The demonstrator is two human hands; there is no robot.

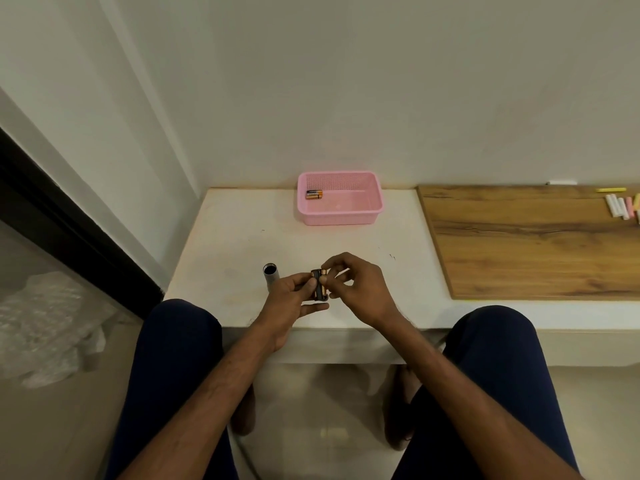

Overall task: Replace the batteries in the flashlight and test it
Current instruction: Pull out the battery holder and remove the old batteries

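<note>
Inside basket (379, 201) two batteries (313, 194); fingers (302, 285) pinch one holder (319, 289).

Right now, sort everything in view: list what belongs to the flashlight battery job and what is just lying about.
Belongs to the job:
- battery holder, loaded with cells
- flashlight tube, standing open-ended
- loose batteries in the pink basket

Just lying about:
- wooden board
- chalk sticks
- crumpled plastic sheet on the floor

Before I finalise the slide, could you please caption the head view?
Left hand holds the battery holder while right hand pinches its top; flashlight tube rests nearby.
</note>
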